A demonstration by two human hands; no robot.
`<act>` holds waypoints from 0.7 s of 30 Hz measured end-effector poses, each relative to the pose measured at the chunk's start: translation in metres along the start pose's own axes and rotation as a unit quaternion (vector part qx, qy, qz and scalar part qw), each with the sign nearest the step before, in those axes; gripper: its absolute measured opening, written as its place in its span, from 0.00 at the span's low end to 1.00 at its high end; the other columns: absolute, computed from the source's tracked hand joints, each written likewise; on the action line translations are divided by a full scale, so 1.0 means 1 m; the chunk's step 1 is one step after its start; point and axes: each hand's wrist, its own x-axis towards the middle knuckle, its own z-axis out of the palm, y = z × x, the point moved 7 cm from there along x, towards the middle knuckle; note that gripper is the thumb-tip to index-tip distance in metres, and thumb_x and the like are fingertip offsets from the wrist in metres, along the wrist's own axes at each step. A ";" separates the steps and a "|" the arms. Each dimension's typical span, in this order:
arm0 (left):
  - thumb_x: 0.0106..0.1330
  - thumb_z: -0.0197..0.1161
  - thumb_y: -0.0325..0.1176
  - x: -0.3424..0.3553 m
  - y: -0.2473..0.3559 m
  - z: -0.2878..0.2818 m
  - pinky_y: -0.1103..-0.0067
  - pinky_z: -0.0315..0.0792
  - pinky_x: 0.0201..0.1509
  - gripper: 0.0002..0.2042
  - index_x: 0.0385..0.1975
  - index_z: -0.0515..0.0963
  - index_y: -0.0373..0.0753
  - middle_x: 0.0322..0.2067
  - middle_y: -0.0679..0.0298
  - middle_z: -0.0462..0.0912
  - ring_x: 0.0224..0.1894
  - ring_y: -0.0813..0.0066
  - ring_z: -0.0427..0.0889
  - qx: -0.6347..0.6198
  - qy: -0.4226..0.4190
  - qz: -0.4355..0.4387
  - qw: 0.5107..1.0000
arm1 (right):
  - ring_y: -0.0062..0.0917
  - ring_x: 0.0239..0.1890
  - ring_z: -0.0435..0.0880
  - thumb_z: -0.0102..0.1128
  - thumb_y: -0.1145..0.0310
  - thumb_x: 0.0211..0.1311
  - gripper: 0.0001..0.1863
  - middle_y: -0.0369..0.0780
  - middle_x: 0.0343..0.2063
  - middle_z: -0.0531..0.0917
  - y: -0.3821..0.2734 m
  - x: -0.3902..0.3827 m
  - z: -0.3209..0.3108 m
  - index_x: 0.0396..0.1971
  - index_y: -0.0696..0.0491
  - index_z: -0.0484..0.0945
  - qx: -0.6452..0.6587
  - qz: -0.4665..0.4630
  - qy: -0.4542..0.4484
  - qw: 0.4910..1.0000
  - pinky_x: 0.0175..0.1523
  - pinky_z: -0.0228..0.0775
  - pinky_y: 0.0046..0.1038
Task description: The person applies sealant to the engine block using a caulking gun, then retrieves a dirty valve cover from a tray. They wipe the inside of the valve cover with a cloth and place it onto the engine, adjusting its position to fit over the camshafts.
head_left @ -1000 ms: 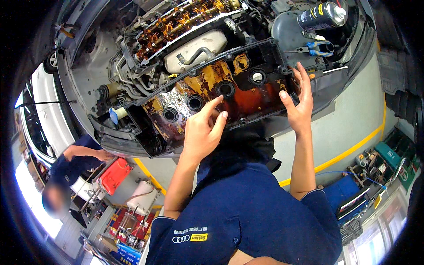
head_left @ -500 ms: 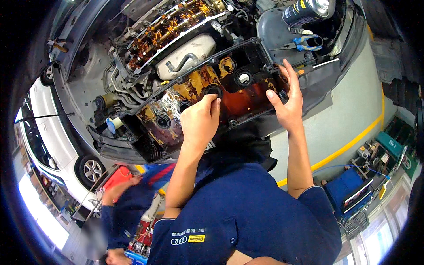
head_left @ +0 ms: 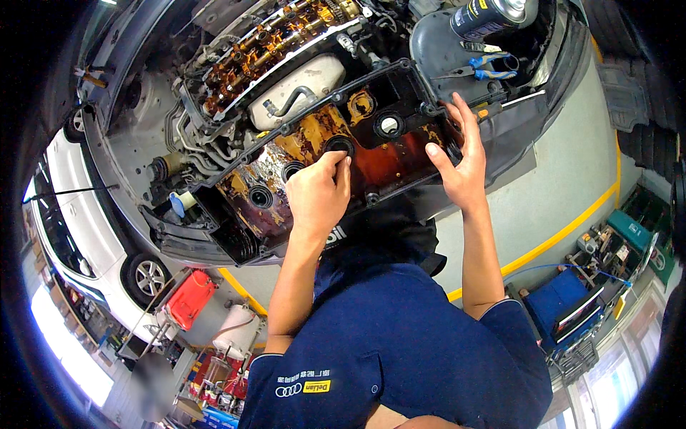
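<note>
An engine valve cover [head_left: 379, 166] lies with its oil-stained inside facing up, across the front of the engine bay. My left hand [head_left: 318, 193] is closed, its thumb and index finger at a round black seal [head_left: 339, 146] in one of the cover's holes. The fingertips partly hide the seal's near edge. Another such seal [head_left: 261, 196] sits further left. At the cover's right end my right hand [head_left: 466, 166] rests against the rim with thumb and fingers spread. Behind the cover is the opened engine [head_left: 279, 53], its camshafts coated in brown oil.
Blue-handled pliers [head_left: 493, 66] and a spray can [head_left: 489, 18] lie at the upper right, with a screwdriver [head_left: 511, 104] nearer the cover. A white car [head_left: 89, 200] stands at left. A blue tool cart [head_left: 564, 304] is at lower right, beyond a yellow floor line [head_left: 557, 247].
My hands keep nearly the same pose on the cover. The view has shifted slightly. The other person's arm at lower left has mostly left the picture, uncovering a red container.
</note>
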 end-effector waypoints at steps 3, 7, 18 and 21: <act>0.70 0.73 0.35 0.001 -0.001 0.001 0.67 0.73 0.27 0.06 0.38 0.89 0.40 0.18 0.56 0.81 0.20 0.57 0.83 -0.002 -0.008 -0.007 1.000 | 0.43 0.69 0.77 0.75 0.60 0.62 0.49 0.56 0.67 0.77 0.000 0.000 0.000 0.79 0.59 0.61 0.001 0.003 0.002 1.000 0.76 0.65 0.41; 0.69 0.73 0.35 0.003 0.000 0.001 0.68 0.73 0.27 0.06 0.37 0.90 0.40 0.18 0.56 0.81 0.20 0.58 0.83 -0.003 -0.016 -0.004 1.000 | 0.42 0.69 0.78 0.75 0.60 0.63 0.49 0.56 0.67 0.77 0.001 0.000 0.001 0.79 0.59 0.61 0.007 0.000 -0.003 1.000 0.76 0.65 0.40; 0.69 0.72 0.36 0.012 0.053 0.016 0.69 0.80 0.30 0.09 0.46 0.89 0.45 0.29 0.64 0.88 0.26 0.62 0.87 0.021 -0.012 0.113 0.993 | 0.41 0.68 0.78 0.74 0.60 0.63 0.48 0.54 0.66 0.78 0.004 0.000 0.000 0.79 0.60 0.61 -0.003 -0.004 -0.003 1.000 0.76 0.65 0.40; 0.70 0.71 0.37 0.022 0.062 0.028 0.70 0.80 0.29 0.09 0.46 0.89 0.45 0.27 0.64 0.86 0.26 0.61 0.87 0.039 -0.014 0.137 0.990 | 0.41 0.69 0.77 0.74 0.60 0.63 0.48 0.55 0.66 0.78 0.002 0.000 0.000 0.79 0.60 0.61 0.004 0.000 -0.002 1.000 0.76 0.65 0.40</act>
